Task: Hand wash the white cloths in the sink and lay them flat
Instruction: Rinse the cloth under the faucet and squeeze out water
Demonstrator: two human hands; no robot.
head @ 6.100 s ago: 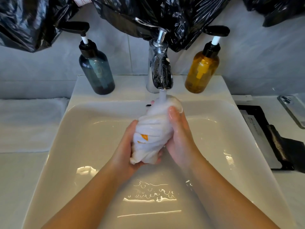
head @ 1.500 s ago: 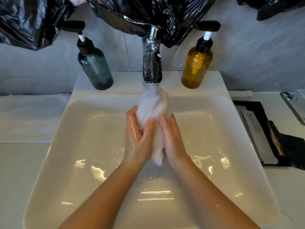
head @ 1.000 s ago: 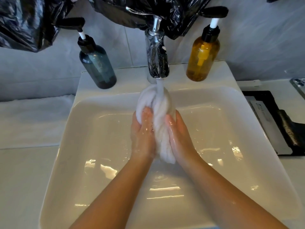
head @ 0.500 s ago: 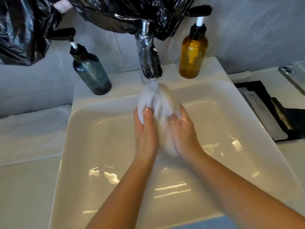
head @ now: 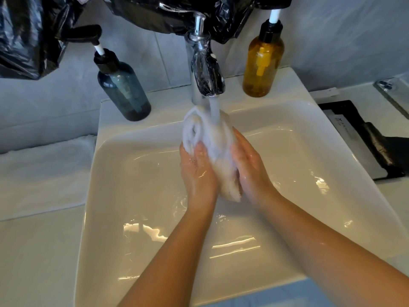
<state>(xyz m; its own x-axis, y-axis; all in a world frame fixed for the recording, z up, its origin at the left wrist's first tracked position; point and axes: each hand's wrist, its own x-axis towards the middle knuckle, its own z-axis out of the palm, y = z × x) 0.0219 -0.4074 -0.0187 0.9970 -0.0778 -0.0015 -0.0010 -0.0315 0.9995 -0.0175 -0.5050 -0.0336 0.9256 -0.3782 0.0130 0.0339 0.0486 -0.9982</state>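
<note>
The white cloth (head: 212,138) was bunched into a thick upright roll and was sandwiched between the two palms, above the basin of the sink (head: 132,196) and clear of its floor. The left hand (head: 198,173) lay flat against the roll's left side, fingers nearly straight and pointing up toward the tap, pressing rather than wrapping. The right hand (head: 250,167) mirrored it on the right side, with its fingers extended along the fabric and its palm pushed in. The cloth's rounded top stood out above both sets of fingertips, and its lower end poked out below the heels of the hands. Both hands and wrists were wet and shiny.

The chrome faucet (head: 205,72) was running, and its stream of water (head: 214,107) fell straight onto the top of the roll. A blue pump bottle (head: 124,89) stood on the sink's back ledge to the left of the faucet and an amber pump bottle (head: 262,56) to the right. A white towel (head: 42,173) lay flat on the counter left of the sink, well apart from the hands
</note>
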